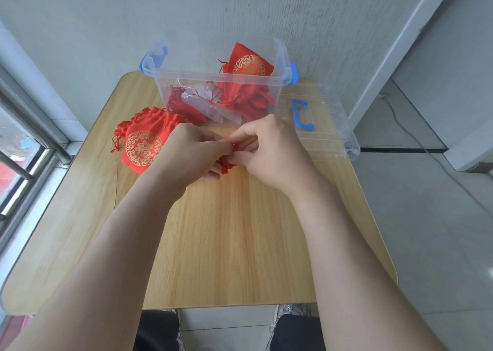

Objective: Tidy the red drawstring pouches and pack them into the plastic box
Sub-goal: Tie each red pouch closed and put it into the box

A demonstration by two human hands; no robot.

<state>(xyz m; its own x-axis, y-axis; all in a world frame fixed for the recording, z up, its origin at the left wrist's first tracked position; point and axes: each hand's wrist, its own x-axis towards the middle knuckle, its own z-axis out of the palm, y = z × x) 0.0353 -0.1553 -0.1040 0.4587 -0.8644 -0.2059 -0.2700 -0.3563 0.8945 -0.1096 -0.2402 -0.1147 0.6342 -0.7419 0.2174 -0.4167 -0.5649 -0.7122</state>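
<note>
Red satin pouches (pixel 249 66) already in clear plastic box (pixel 192 73), 12 o'clock; gold-printed red pouch (pixel 144 145) waits, 10 o'clock; left hand (pixel 192 148), right hand (pixel 269 145) pinch bunched red drawstring pouch (pixel 226 165).

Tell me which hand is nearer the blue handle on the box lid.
Right. The right hand sits just left of and nearer the camera than the blue handle; the left hand is farther left, beside the red pouch on the table.
</note>
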